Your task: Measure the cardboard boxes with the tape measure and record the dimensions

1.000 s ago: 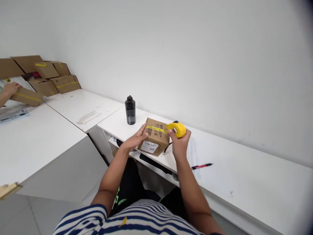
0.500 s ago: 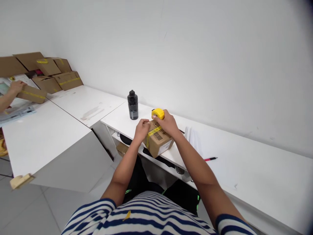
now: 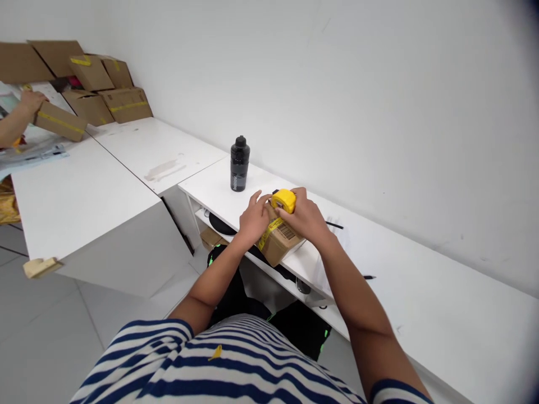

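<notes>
I am holding the cardboard box [image 3: 283, 244] on the front edge of the desk [image 3: 421, 292], right in front of me at twelve o'clock. My left hand [image 3: 254, 216] is curling narrow over the box's nine o'clock side and gripping it there; I cannot tell whether its fingers are also pinning the strip's tip. My right hand [image 3: 305, 219] is closing around the yellow tape measure [image 3: 284, 200] and resting it on the top of the box at its far edge. The strip [image 3: 269, 231] is running out of the case and down across the near face, so I judge the measuring to be under way, not finished. A pen [image 3: 369, 277] is lying untouched at four o'clock, well apart from my hands, so nothing seems written down. A black bottle [image 3: 240, 164] is standing at eleven o'clock.
</notes>
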Tool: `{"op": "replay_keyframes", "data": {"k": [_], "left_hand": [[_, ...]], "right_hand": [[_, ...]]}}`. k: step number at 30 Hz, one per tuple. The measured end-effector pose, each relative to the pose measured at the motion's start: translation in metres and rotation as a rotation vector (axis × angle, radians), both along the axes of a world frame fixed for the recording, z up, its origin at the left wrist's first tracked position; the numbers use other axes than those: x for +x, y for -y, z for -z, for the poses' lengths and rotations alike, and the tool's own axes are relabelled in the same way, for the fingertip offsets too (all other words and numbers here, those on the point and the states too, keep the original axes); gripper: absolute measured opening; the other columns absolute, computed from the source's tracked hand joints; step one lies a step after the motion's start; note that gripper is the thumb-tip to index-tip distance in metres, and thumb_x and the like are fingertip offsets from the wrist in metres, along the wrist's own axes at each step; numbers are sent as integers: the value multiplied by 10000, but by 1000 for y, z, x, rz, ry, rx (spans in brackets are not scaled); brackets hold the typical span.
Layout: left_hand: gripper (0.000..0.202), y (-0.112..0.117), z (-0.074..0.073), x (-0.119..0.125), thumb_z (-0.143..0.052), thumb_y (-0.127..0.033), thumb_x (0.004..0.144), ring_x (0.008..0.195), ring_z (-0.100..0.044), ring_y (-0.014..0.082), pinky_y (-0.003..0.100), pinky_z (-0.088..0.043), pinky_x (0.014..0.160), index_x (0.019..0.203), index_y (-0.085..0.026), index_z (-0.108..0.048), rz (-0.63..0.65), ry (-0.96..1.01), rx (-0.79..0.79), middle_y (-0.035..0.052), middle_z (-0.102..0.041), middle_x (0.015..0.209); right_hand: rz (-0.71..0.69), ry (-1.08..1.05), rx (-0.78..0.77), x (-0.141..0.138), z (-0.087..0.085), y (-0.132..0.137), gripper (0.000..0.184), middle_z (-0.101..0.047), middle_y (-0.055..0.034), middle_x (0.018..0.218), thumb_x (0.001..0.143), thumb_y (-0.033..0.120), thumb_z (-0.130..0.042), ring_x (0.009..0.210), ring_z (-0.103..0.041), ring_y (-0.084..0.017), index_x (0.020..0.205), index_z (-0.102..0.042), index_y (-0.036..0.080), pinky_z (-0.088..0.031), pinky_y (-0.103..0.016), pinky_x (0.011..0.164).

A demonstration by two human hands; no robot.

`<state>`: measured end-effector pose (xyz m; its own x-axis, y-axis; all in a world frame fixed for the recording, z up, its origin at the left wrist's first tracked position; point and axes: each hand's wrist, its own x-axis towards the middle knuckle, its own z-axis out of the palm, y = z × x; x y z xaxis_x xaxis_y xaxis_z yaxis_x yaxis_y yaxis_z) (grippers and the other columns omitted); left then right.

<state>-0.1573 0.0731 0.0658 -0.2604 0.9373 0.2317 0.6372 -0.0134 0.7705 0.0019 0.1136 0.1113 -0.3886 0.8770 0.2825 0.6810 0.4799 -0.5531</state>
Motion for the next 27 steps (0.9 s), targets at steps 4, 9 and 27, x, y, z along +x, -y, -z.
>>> {"op": "replay_keyframes", "data": {"k": [4,9,27], "left_hand": [[480,0,-3,1,-417,-191,936,1416,-497,286,454,-461,1153,1310,-352,-671,21,3,-27,-43,-419,1608],[429,-6,-4,-1,-432,-242,958,1417,-495,300,480,-409,1199,1267,-334,-716,12,-9,-33,-24,-512,1544],[461,-11,-8,-2,-399,-194,941,1309,-572,256,427,-429,1169,1269,-288,-710,64,-37,8,1,-659,1378]], "right_hand": [[54,-16,-39,32,4,27,508,-697,-78,860,783,543,-634,702,-646,-282,1142,-460,230,-431,-328,583],[237,-134,-86,79,22,72,620,-698,-63,876,725,641,-695,688,-648,-267,1149,-465,252,-462,-342,580],[400,-269,-55,104,47,102,644,-692,-53,955,717,679,-708,748,-650,-256,1170,-501,271,-502,-379,641]]}}
